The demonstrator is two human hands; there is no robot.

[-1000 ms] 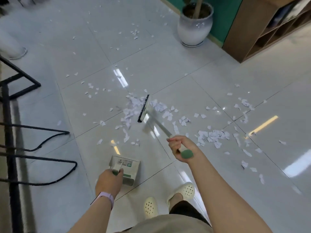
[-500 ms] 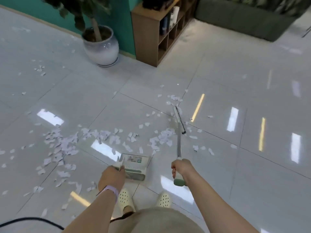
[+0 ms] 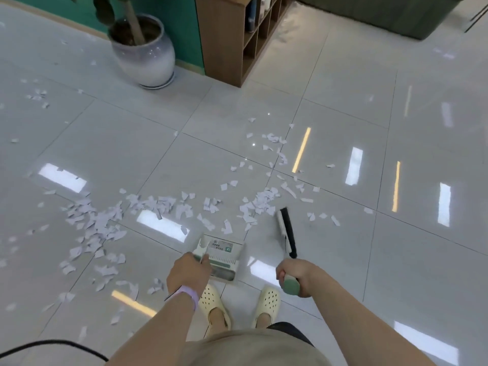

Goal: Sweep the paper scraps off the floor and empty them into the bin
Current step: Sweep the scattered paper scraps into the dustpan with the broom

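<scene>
The floor [image 3: 343, 107] around me is glossy light-grey tile with dark grout lines, reflecting strip lights. At 11 o'clock, a white ceramic planter [image 3: 144, 58] stands against a teal wall [image 3: 174, 25]. At 12 o'clock stands a wooden cubby shelf [image 3: 227, 40]; at 1 o'clock, a dark green sofa [image 3: 383, 11].

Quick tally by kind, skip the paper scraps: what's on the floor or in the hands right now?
Brooms: 1, held by the right hand
Dustpans: 1, held by the left hand
Plant pots: 1
Wooden shelf units: 1
Clogs: 2
Total: 6
</scene>
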